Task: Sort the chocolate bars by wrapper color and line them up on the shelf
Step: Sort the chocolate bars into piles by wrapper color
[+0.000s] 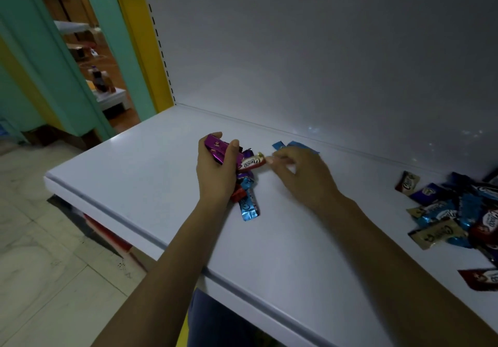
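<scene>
the left hand (217,170) grips a mixed bundle of bars (244,185) over the shelf (140,174), the right hand (300,175) pinches the red bar (252,163) by its end; better to pull it out slowly and lay it apart from the blue bars (295,146).

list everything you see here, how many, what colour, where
shelf: one, white, across the frame
held bars: several, purple, red and light blue, bunched in the left hand
red bar: one, red and white, sticking out of that bunch toward the right hand
blue bars: two showing, blue, on the shelf behind the right hand
pile: many bars, blue, cream, red and dark blue, loose at the shelf's right end
lone bar: one, dark red, at the right edge, in front of the pile
bottle: one, dark, far left beyond the shelf, blurred
left hand: one, grips the held bars
right hand: one, fingers pinch the red bar's end
</scene>
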